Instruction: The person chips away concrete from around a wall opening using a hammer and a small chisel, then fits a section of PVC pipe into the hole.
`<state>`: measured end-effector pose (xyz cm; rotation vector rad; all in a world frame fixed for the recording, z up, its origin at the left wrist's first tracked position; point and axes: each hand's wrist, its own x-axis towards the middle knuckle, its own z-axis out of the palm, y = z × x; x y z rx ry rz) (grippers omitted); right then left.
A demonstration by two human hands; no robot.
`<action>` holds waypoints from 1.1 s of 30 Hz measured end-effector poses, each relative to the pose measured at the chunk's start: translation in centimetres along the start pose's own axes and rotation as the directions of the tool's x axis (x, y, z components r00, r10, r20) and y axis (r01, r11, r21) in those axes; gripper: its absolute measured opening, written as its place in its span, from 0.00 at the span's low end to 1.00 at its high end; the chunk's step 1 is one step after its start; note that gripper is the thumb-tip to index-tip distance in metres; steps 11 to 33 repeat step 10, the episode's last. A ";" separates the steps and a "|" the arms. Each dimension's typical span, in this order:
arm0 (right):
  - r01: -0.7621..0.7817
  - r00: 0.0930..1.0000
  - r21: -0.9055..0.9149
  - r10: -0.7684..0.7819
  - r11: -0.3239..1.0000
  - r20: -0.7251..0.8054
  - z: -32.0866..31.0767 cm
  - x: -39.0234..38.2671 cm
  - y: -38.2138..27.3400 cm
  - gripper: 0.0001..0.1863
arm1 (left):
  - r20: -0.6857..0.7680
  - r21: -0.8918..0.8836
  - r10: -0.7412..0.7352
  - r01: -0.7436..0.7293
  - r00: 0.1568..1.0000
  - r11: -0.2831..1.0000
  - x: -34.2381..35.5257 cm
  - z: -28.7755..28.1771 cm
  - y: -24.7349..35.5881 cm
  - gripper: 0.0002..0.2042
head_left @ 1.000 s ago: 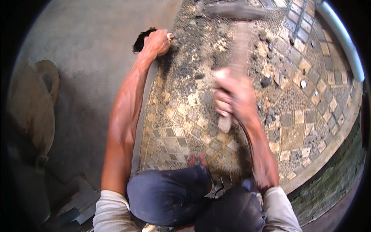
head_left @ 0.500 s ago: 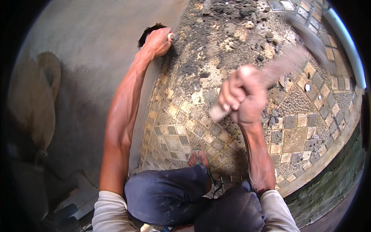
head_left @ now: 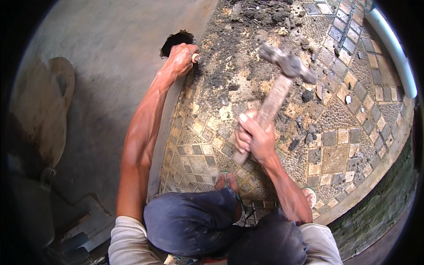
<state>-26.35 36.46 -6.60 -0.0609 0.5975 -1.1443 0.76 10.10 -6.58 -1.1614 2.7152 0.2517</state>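
Note:
My right hand (head_left: 255, 138) is closed around the wooden handle of a hammer (head_left: 273, 101). Its metal head is raised over the tiled floor, a little way right of my left hand (head_left: 178, 61). That left hand is wrapped round what looks like a chisel (head_left: 197, 58); only the pale butt end with a metal cap pokes out of the fist, and the rest is hidden. Just beyond the knuckles, a dark jagged hole (head_left: 176, 40) opens low in the grey wall (head_left: 110, 48).
Dark rubble (head_left: 282, 15) and loose chips litter the patterned tile floor (head_left: 336, 159) along the wall. A light-blue pipe (head_left: 393, 51) runs at the far right. Large rounded objects (head_left: 39, 110) stand in shadow at left. My sandalled feet (head_left: 227, 181) are on the tiles.
The hammer has swung left toward my left hand, and my right hand has moved left and down with it. My left hand has shifted slightly down, uncovering more of the hole.

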 end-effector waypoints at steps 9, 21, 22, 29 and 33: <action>0.007 0.999 -0.413 -0.021 0.911 -0.029 -5.5 -7.8 -0.9 0.14 | -0.117 0.068 0.076 -0.069 0.990 0.995 -0.4 -0.3 3.9 0.09; 0.038 0.999 -0.443 -0.043 0.896 -0.001 -6.0 -8.7 -1.0 0.15 | -0.106 0.104 0.026 -0.015 0.994 0.994 -0.7 -0.5 3.0 0.11; 0.038 0.999 -0.443 -0.043 0.896 -0.001 -6.0 -8.7 -1.0 0.15 | -0.106 0.104 0.026 -0.015 0.994 0.994 -0.7 -0.5 3.0 0.11; 0.038 0.999 -0.443 -0.043 0.896 -0.001 -6.0 -8.7 -1.0 0.15 | -0.106 0.104 0.026 -0.015 0.994 0.994 -0.7 -0.5 3.0 0.11; 0.038 0.999 -0.443 -0.043 0.896 -0.001 -6.0 -8.7 -1.0 0.15 | -0.106 0.104 0.026 -0.015 0.994 0.994 -0.7 -0.5 3.0 0.11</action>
